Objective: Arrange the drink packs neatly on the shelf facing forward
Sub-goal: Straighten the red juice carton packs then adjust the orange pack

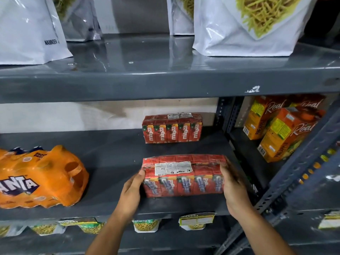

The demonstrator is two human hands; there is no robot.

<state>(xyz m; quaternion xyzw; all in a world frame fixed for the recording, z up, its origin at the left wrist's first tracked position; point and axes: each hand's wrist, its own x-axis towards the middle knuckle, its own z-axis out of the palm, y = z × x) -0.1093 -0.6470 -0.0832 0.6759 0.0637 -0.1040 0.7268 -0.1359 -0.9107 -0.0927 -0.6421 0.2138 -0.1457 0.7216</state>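
A shrink-wrapped red pack of small Maaza drink cartons (pixel 184 174) rests on the grey middle shelf (pixel 114 157) near its front, with a white label on top. My left hand (pixel 131 194) grips its left end and my right hand (pixel 234 190) grips its right end. A second, similar red Maaza pack (pixel 172 128) stands upright at the back of the same shelf, logos facing forward. An orange Fanta multipack (pixel 38 178) lies on the shelf's left side.
Tall orange Real juice cartons (pixel 281 129) stand in the bay to the right, behind a perforated upright post (pixel 294 168). White snack bags (pixel 244 24) fill the shelf above. Small snack packets (pixel 146 225) line the shelf below.
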